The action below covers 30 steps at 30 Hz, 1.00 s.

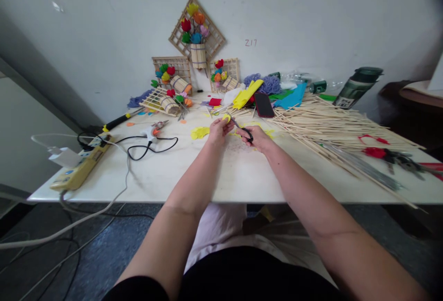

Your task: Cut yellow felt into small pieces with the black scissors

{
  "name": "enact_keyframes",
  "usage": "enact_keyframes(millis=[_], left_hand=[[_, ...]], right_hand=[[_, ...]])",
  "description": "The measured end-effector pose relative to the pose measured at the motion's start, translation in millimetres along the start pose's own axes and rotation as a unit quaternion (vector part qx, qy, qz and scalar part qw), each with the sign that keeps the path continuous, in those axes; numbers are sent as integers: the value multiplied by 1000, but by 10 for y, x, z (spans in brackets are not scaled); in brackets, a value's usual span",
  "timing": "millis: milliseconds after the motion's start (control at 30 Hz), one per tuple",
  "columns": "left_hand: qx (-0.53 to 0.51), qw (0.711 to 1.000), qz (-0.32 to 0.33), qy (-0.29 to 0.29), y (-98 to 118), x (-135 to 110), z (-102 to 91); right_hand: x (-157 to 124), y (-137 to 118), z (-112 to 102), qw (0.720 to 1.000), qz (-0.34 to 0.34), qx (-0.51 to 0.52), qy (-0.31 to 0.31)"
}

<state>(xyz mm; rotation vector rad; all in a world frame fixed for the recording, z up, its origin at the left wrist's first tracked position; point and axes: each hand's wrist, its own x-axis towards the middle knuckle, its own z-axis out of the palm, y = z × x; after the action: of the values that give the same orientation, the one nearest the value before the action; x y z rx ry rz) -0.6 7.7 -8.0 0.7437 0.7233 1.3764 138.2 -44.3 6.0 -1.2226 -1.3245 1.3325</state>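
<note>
Near the middle of the table, my left hand (220,129) pinches a small piece of yellow felt-like sheet (226,117). My right hand (256,137) grips a pair of scissors (246,134) by the dark handles, its blades pointing up and left at the yellow piece. Whether the blades touch the piece is too small to tell. On the tabletop left of my left hand lie several cut yellow pieces (200,132). More yellow scraps (266,130) lie behind and beside my right hand, partly hidden by it.
Thin wooden sticks (321,121) cover the right side, with pliers (408,163) near the edge. A phone (264,105) lies behind my hands. At left are a glue gun (151,132) and a power strip (83,165) with loose cords. Stick lattices with flowers (197,28) stand against the wall.
</note>
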Motion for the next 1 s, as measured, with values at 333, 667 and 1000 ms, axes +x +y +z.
enact_keyframes(millis=[333, 667, 1000], left_hand=[[12, 1000, -7, 4, 24, -34, 23], [22, 999, -27, -19, 25, -68, 54], [41, 998, -27, -34, 6, -71, 56]], right_hand=[[26, 35, -34, 1000, 17, 5, -4], [54, 82, -75, 1000, 13, 10, -10], [41, 61, -74, 1000, 21, 6, 3]])
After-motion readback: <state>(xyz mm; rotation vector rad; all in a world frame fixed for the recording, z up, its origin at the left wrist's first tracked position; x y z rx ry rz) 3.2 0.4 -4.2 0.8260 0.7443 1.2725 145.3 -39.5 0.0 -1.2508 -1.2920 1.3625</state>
